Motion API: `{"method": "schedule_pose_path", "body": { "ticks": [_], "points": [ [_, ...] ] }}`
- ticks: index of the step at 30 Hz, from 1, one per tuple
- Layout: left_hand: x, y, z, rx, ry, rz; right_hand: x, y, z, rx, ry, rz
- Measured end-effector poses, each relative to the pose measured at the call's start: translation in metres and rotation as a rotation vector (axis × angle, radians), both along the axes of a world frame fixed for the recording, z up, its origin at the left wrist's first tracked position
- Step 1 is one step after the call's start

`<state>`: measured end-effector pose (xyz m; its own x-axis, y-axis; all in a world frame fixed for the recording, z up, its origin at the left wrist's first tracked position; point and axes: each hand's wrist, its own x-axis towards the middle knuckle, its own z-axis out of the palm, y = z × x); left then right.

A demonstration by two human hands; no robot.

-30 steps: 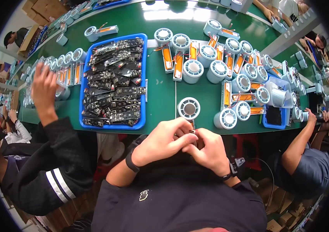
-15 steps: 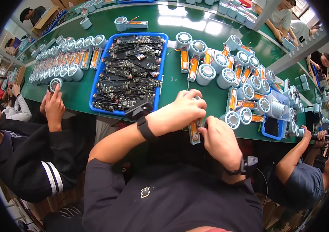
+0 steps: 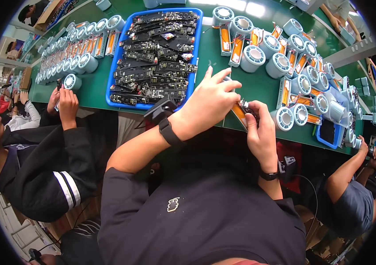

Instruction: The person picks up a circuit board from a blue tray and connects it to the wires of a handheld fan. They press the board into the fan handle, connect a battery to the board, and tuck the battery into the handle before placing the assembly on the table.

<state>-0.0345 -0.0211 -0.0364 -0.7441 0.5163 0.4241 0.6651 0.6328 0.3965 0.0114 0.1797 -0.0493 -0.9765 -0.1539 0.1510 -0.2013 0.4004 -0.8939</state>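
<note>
Over the table's near edge, my left hand (image 3: 211, 98) is closed around the head end of a light blue handheld housing, its fingers partly spread over it. The open handle (image 3: 239, 116) slants toward me and shows an orange battery inside. At the handle's right side, the fingers of my right hand (image 3: 262, 134) are closed on a small dark circuit board (image 3: 252, 110). My fingers cover much of the board. The housing's round head is mostly hidden under my left hand.
Left of my hands lies a blue tray (image 3: 128, 105) full of black circuit boards (image 3: 152, 57). Several light blue housings with round heads (image 3: 254, 56) crowd the right side; more stand in rows (image 3: 75, 64) at the left. A small blue bin (image 3: 328, 143) sits right. Co-workers sit on both sides.
My view has shifted, so the table sits higher. The handle has turned to slant down rightward. A dark circuit board now shows in my right hand, and my left fingers are more spread.
</note>
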Motion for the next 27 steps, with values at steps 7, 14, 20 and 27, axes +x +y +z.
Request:
{"method": "schedule_pose_path", "body": {
  "ticks": [7,14,20,27],
  "points": [
    [0.011,0.006,0.012,-0.171,0.061,0.028,0.004,0.002,-0.014,0.008,-0.043,-0.034],
    [0.021,0.01,0.029,-0.459,0.142,0.079,-0.004,0.001,-0.007,0.192,0.207,-0.021],
    [0.008,0.002,0.018,-0.37,0.171,-0.012,-0.004,-0.005,0.005,0.401,0.346,-0.023],
    [0.006,-0.02,0.002,-0.01,0.125,-0.074,-0.011,-0.011,0.003,0.252,0.328,0.007]
  ]
}}
